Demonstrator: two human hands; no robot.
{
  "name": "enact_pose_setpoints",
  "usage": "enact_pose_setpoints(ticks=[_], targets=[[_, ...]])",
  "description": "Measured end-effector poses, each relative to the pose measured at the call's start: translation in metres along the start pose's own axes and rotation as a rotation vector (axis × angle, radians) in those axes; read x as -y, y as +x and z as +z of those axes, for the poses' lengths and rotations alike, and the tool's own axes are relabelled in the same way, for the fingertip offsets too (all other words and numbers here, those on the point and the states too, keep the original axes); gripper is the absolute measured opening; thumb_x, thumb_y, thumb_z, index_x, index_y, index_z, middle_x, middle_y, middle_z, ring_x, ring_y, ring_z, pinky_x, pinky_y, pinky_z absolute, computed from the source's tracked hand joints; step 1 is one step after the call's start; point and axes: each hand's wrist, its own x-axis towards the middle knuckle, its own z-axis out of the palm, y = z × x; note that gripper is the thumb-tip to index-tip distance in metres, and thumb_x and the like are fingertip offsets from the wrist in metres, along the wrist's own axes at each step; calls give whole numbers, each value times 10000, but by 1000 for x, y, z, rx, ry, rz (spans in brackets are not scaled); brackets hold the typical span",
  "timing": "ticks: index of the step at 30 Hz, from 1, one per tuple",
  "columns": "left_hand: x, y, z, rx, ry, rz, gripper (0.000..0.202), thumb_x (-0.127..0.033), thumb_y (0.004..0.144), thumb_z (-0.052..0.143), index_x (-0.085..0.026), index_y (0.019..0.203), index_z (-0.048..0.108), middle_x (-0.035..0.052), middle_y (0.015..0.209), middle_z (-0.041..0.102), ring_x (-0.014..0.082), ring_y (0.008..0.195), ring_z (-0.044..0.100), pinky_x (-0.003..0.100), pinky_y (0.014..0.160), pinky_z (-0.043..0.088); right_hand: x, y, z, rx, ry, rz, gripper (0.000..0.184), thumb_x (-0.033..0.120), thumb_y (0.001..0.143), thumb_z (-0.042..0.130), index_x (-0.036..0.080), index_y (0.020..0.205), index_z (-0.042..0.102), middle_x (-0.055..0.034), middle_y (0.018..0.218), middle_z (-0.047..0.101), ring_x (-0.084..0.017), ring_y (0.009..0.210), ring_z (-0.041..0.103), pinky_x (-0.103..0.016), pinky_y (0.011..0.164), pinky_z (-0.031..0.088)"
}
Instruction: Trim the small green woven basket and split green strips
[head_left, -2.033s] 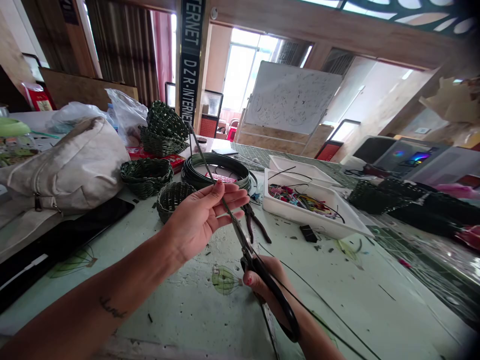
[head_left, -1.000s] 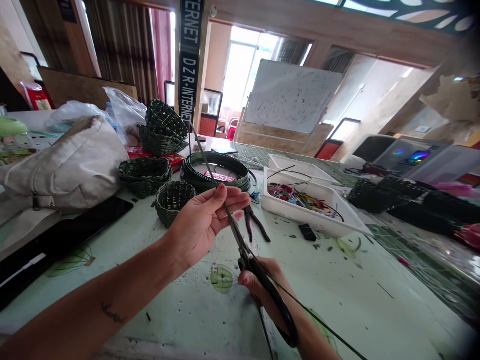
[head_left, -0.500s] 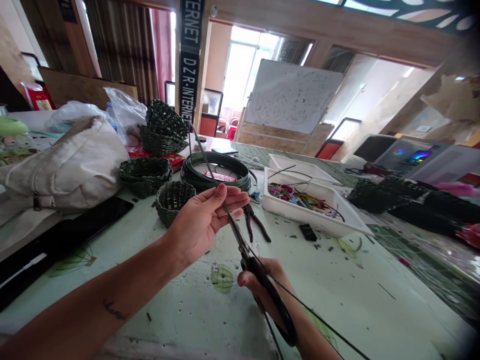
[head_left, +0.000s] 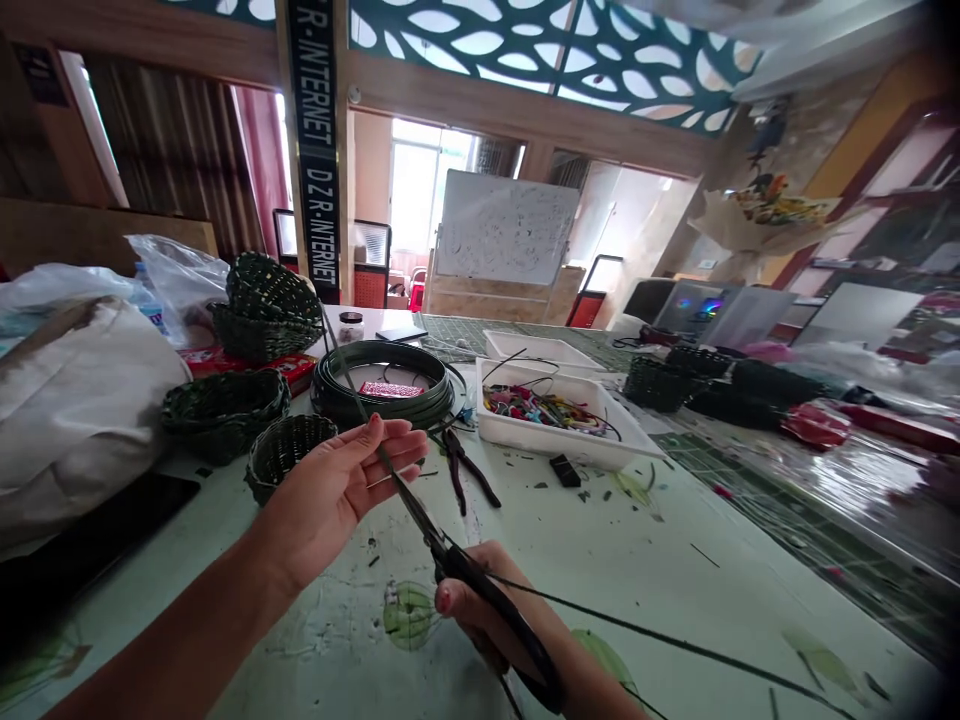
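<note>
A pale green worktable (head_left: 645, 600) fills the lower frame, scattered with dark clippings, with a bulging canvas bag (head_left: 75, 400) at the left edge, cut off by the frame. Beyond the hands sit a white plastic tray (head_left: 525, 445) of colourful odds and ends, a thick coil of dark green wire (head_left: 382, 400), and a small woven basket (head_left: 291, 460) just behind the left hand (head_left: 337, 490). Pliers (head_left: 457, 465) lie open on the table near the fingertips of that hand, which is palm up with its fingers extended and not closed on anything. A long dark strand (head_left: 352, 390) crosses those fingers, and it is hard to tell where it meets the scissors' (head_left: 480, 590) blades. The right hand (head_left: 495, 620) is curled shut around the black scissor handles, which its fingers partly hide and the lower edge nearly cuts off. A thin wire (head_left: 675, 645) trails right from that hand across the table.
</note>
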Motion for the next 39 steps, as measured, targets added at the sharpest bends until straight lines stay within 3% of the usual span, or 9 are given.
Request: enact_pose_setpoints(ticks=[6, 11, 16, 23, 32, 39], targets=[[-11, 6, -9, -18, 59, 39, 213, -250, 914, 515, -111, 976, 664, 129, 1084, 704, 228, 1010, 670, 302, 825, 573, -4, -3, -7, 179, 158, -29, 656, 780, 755, 484, 151, 572, 496, 36, 448, 393, -62, 361, 372, -177, 344, 256], [-7, 5, -9, -17, 77, 73, 215, -269, 897, 550, -103, 933, 682, 124, 1019, 723, 209, 976, 679, 290, 849, 558, -4, -7, -4, 194, 142, -96, 614, 707, 878, 365, 142, 681, 507, 19, 565, 413, -75, 466, 405, -192, 446, 316], [2, -5, 0, 68, 106, 15, 259, -323, 861, 604, -94, 944, 691, 146, 1009, 721, 237, 967, 679, 327, 856, 556, 9, -6, -4, 127, -47, -110, 663, 811, 740, 464, 153, 666, 490, 28, 554, 392, -82, 479, 378, -204, 446, 280], [6, -9, 7, 36, 101, -14, 256, -312, 849, 627, -84, 938, 700, 147, 1007, 720, 232, 969, 677, 335, 901, 532, 16, -7, -5, 26, -221, -74, 680, 825, 691, 506, 147, 733, 525, 33, 591, 368, -92, 542, 326, -213, 470, 235], [12, -12, 10, 28, 59, -14, 240, -295, 850, 621, -79, 914, 702, 163, 1002, 718, 245, 1009, 663, 354, 920, 525, 10, -7, -2, -35, -240, -81, 681, 844, 675, 490, 163, 681, 498, 39, 566, 353, -90, 519, 316, -214, 454, 228], [0, -12, 7, 93, 102, -15, 266, -312, 851, 617, -87, 964, 702, 166, 1076, 699, 231, 1011, 661, 316, 905, 529, 10, -8, 1, -66, -199, -58, 697, 866, 628, 509, 170, 618, 479, 42, 537, 320, -87, 490, 319, -217, 433, 217]])
